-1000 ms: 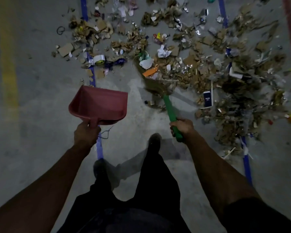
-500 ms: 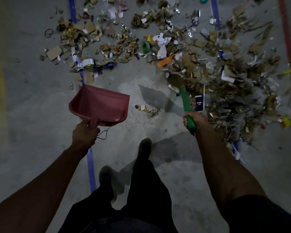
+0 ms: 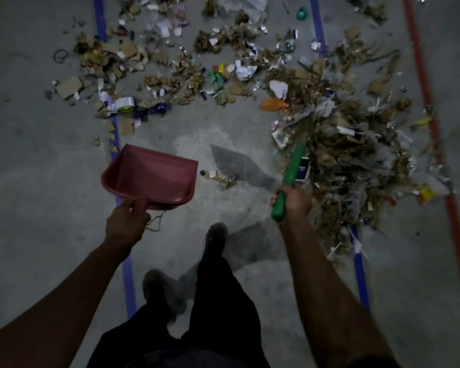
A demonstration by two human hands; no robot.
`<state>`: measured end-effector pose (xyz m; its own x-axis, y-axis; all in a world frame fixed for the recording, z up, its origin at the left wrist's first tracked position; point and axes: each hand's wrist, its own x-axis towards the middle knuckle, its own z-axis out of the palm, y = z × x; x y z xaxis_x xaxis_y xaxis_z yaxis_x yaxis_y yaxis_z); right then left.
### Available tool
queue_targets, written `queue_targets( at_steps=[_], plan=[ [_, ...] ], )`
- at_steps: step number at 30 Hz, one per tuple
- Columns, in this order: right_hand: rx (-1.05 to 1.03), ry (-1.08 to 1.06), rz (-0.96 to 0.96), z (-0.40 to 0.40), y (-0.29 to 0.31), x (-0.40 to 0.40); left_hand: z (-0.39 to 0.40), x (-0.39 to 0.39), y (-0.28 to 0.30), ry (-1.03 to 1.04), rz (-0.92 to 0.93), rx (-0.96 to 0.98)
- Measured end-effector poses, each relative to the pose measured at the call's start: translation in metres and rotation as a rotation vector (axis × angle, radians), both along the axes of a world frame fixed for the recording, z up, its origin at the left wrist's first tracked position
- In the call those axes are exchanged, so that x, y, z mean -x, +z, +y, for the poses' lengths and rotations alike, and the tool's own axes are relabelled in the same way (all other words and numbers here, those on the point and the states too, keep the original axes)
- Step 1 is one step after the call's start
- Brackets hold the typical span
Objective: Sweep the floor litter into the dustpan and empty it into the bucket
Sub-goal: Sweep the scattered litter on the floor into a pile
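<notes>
My left hand (image 3: 126, 221) grips the handle of a red dustpan (image 3: 150, 176), held above the floor with its mouth facing away from me; nothing lies in it. My right hand (image 3: 292, 200) grips the green handle of a broom (image 3: 291, 173), whose blurred bristles reach into the big litter pile (image 3: 356, 144) at the right. Scattered litter (image 3: 175, 75) of cardboard scraps, paper and foil spreads across the floor ahead. No bucket is in view.
Two blue tape lines (image 3: 128, 277) and a red line (image 3: 433, 128) run along the grey concrete floor. A tape roll (image 3: 125, 104), an orange tag (image 3: 271, 104) and a small dark box (image 3: 303, 168) lie among the litter. My feet (image 3: 215, 240) stand between my arms.
The broom and my right hand have swung to the right, pushing litter from the middle into the right pile. I have stepped forward. The dustpan has stayed about level.
</notes>
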<state>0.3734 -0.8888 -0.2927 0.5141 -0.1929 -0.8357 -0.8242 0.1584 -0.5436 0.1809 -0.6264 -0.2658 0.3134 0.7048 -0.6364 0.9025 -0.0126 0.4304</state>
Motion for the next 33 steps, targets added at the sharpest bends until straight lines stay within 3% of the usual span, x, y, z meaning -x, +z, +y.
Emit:
queue_targets(
  at_steps=[8,13,20,26,33],
  plan=[
    [0.056,0.186,0.062,0.023,0.026,0.132,-0.006,0.040,0.016,0.003,0.001,0.031],
    [0.065,0.256,0.153,0.002,0.012,0.130,-0.008,0.083,0.018,-0.016,-0.009,0.052],
    [0.205,0.171,0.038,-0.030,0.003,0.126,-0.008,0.147,0.023,-0.025,-0.029,0.074],
    [0.118,0.229,-0.090,-0.003,0.044,0.226,-0.005,0.193,0.041,-0.057,0.019,0.074],
    [0.048,0.337,-0.033,0.043,0.067,0.338,0.000,0.236,0.052,-0.066,0.028,0.060]
  ],
)
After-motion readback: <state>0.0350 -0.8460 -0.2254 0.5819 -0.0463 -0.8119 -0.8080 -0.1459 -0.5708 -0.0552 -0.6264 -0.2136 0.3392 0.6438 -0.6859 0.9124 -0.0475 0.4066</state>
